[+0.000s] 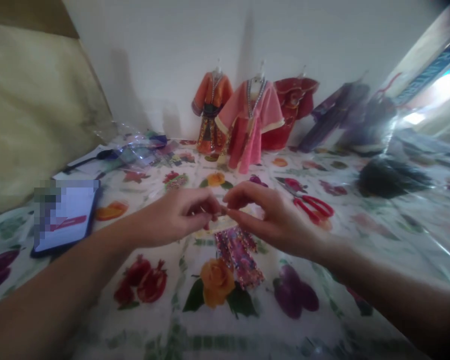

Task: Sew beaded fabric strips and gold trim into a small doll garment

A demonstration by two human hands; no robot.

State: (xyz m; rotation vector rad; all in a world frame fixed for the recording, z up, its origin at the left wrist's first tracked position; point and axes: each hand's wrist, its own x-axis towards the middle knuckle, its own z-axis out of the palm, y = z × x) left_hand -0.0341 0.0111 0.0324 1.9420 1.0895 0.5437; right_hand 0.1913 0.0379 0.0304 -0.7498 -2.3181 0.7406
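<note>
At the far left, a phone (pixel 75 212) lies on the surface (pixel 97 325), which has a cover printed with fruit and flowers; its screen is lit and partly masked by blocks. Behind it, crumpled clear plastic (pixel 135 150) lies in a loose heap near the wall. Next comes the left hand (pixel 185 212), reaching in over the surface, its fingers curled and the thumb brought close beneath them. Toward the back stands a small orange garment (pixel 203 100) with a dark waistband. In the middle, just below the hands, lies a sequined cloth (pixel 243 257), pink and purple, with a pale band at its upper end, partly covered by the hands. Behind it stands a small pink garment (pixel 272 112) with wide sleeves. The right hand (pixel 272 215) faces the left, its fingers bent and only slightly parted from the thumb; the fingertips of both hands meet or nearly meet, and whether either grips something tiny there cannot be told. A red garment (pixel 290 120) stands behind, partly hidden by the pink one. Scissors (pixel 303 200) with red handles lie just beyond the right hand. Farther right are a dark purple garment (pixel 333 112) and a black bundle (pixel 393 177).
</note>
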